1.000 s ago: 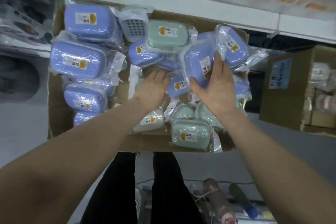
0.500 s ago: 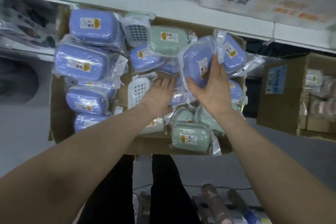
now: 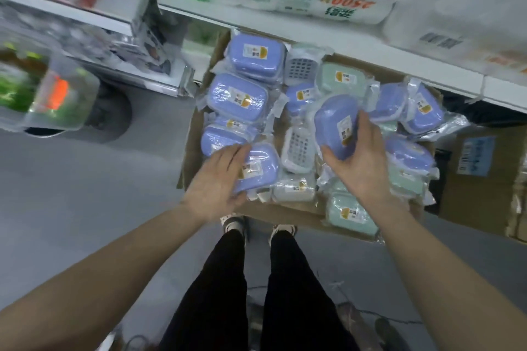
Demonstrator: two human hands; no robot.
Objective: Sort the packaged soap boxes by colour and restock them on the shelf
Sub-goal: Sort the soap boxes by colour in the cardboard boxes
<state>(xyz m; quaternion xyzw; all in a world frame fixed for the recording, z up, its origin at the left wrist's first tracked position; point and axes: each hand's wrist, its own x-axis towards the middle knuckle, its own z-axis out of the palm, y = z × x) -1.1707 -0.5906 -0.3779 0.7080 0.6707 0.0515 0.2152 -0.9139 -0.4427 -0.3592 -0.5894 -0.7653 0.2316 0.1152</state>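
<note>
Head view. Landmark: cardboard box (image 3: 296, 215) under the shelf (image 3: 313, 24).

My left hand (image 3: 219, 179) holds a wrapped purple soap box (image 3: 261, 171) at the landmark's near left corner, fingers laid over its top, thumb under its near edge.

My right hand (image 3: 359, 165) grips a second purple soap box (image 3: 336, 122), tilted on end above the landmark's middle, thumb on one side, fingers on the other.

More purple boxes (image 3: 236, 97) are stacked along its left side. A green soap box (image 3: 350, 214) lies at its near right corner.
</note>
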